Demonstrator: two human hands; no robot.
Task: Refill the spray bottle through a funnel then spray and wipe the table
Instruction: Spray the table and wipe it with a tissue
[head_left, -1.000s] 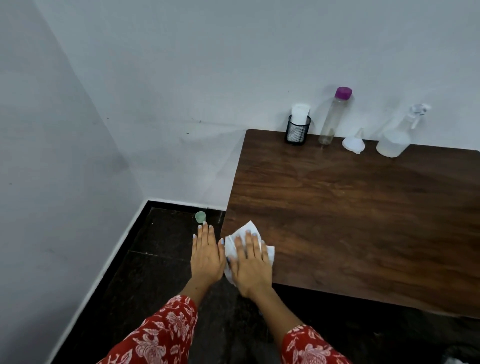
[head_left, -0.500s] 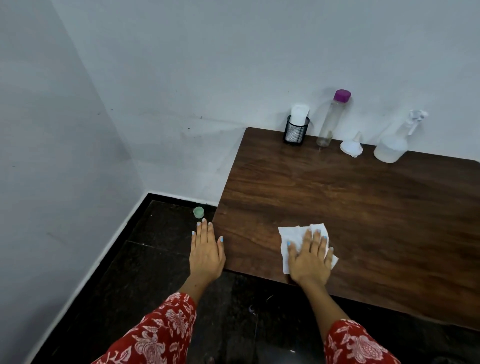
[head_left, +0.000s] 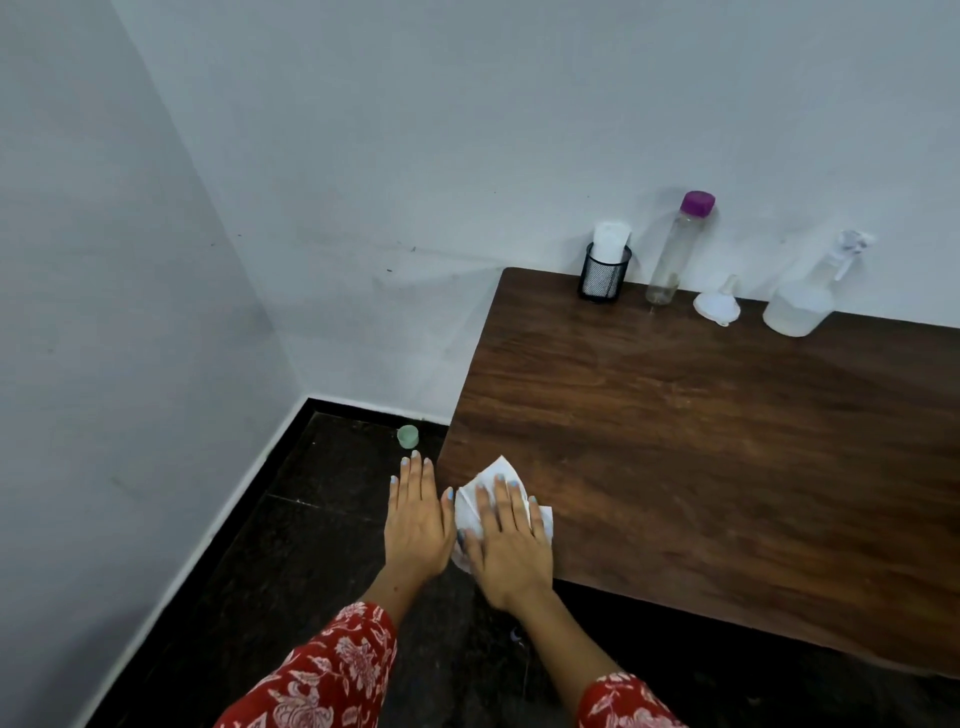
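there's a black mesh cup (head_left: 604, 278) at the back corner of the tabletop, way past the fingertips, with a white roll (head_left: 611, 240) standing in it. right beside that is a tall clear bottle (head_left: 674, 258) with a purple cap (head_left: 697, 202), tilted toward the white wall (head_left: 467, 130). down on the dark floor (head_left: 291, 545) a little pale green cap (head_left: 408, 436) sits just beyond the fingertips, close to the black skirting (head_left: 363, 407). red flowered sleeves (head_left: 317, 675) at the bottom.
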